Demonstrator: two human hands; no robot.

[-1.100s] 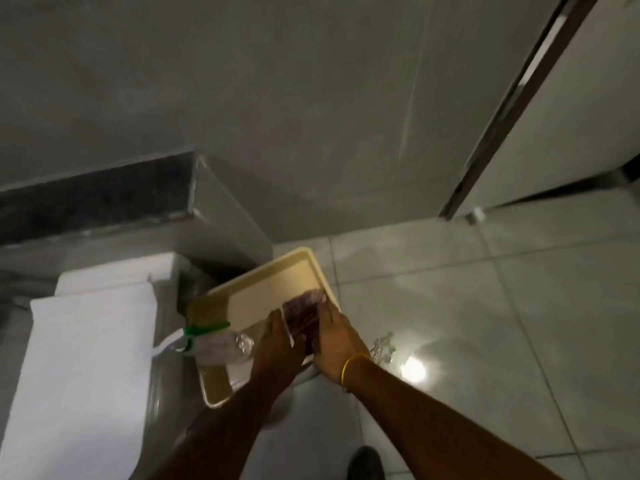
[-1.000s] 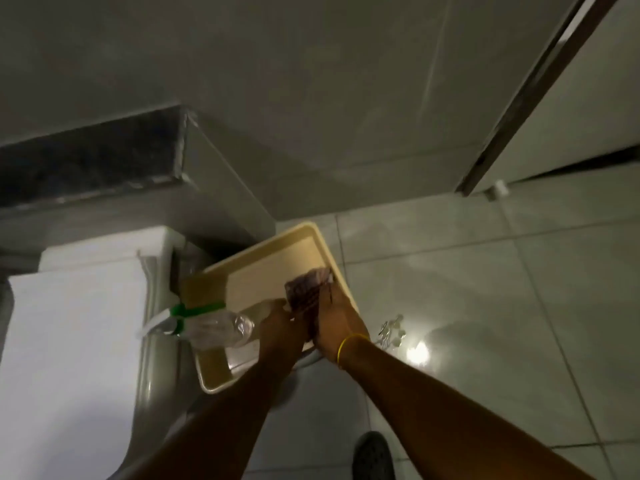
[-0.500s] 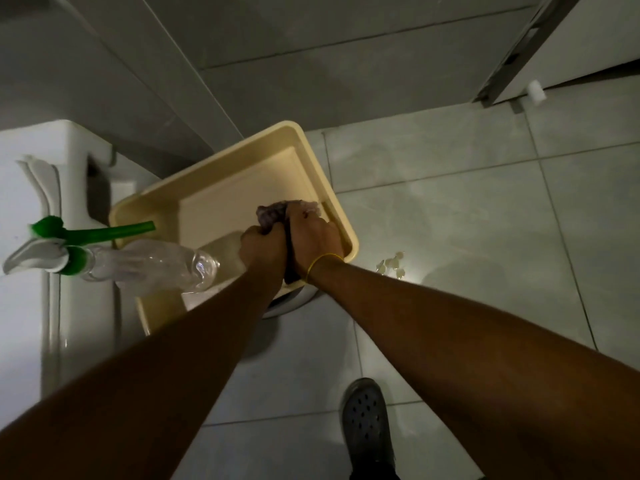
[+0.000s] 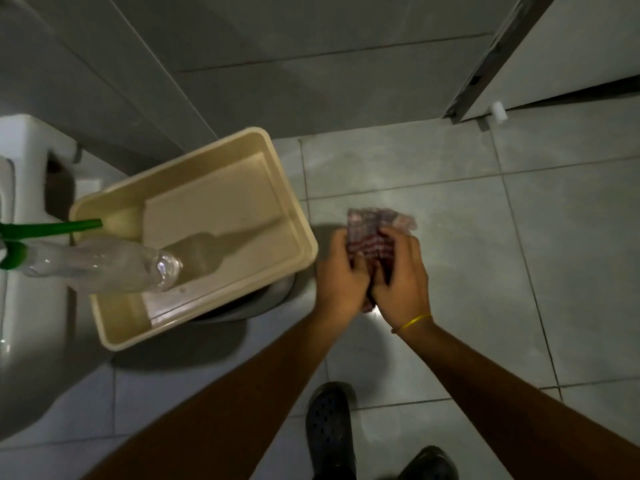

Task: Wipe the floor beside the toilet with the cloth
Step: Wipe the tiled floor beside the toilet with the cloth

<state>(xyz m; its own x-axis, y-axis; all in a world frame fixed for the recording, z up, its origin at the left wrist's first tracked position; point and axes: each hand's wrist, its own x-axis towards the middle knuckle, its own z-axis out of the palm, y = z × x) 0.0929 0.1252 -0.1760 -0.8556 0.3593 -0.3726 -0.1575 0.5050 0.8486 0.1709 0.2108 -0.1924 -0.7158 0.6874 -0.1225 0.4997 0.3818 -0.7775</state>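
Observation:
A red-checked cloth (image 4: pixel 372 233) is bunched between both of my hands above the grey tiled floor (image 4: pixel 467 271), to the right of the beige basin. My left hand (image 4: pixel 341 275) grips its left side and my right hand (image 4: pixel 401 278), with a yellow band at the wrist, grips its right side. The white toilet (image 4: pixel 24 306) fills the left edge of the view. Whether the cloth touches the floor cannot be told.
A beige plastic basin (image 4: pixel 294 216) holding a little water stands on the floor beside the toilet. A clear spray bottle (image 4: pixel 104 265) with a green nozzle lies across its left rim. My black shoes (image 4: pixel 329 434) are at the bottom. A door frame (image 4: pixel 485 74) stands at the upper right.
Both hands have carried the cloth out of the basin and rightward over the floor tiles. The camera has tilted further down.

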